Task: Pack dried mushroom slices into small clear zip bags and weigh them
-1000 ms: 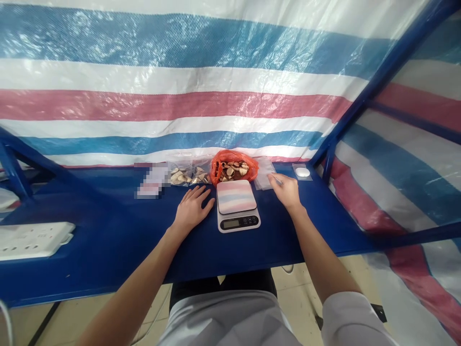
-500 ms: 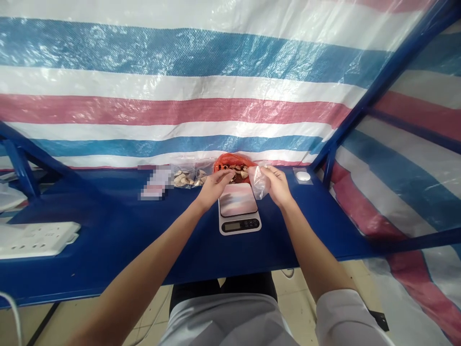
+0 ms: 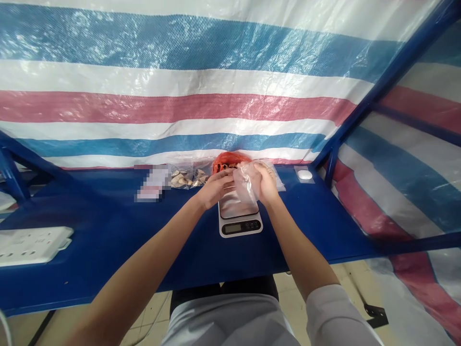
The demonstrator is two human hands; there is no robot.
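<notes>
A clear plastic bag [image 3: 246, 186] hangs over the scale's plate between my two hands. My right hand [image 3: 267, 185] is closed on its right side. The closed fingers of my left hand [image 3: 215, 189] meet the bag's left edge; the fingertips are partly hidden. Below them is a white kitchen scale [image 3: 240, 228] with a shiny plate and a dark display strip; I cannot read the display. Just behind, an open orange-red bag [image 3: 230, 157] of brown and pale pieces is partly covered by my hands.
Left of the orange-red bag lie clear bags of pale dried pieces [image 3: 181, 179] and a blurred-out card [image 3: 153, 183]. A white oval object [image 3: 304, 175] lies on the right. A white power strip [image 3: 34, 245] occupies the blue table's [image 3: 118, 240] left end. Striped sheeting [image 3: 187, 105] hangs behind.
My right hand has brought the clear bag left, over the scale's plate. My left hand has come from near the orange-red bag to the clear bag's edge. More clear plastic shows behind my right hand.
</notes>
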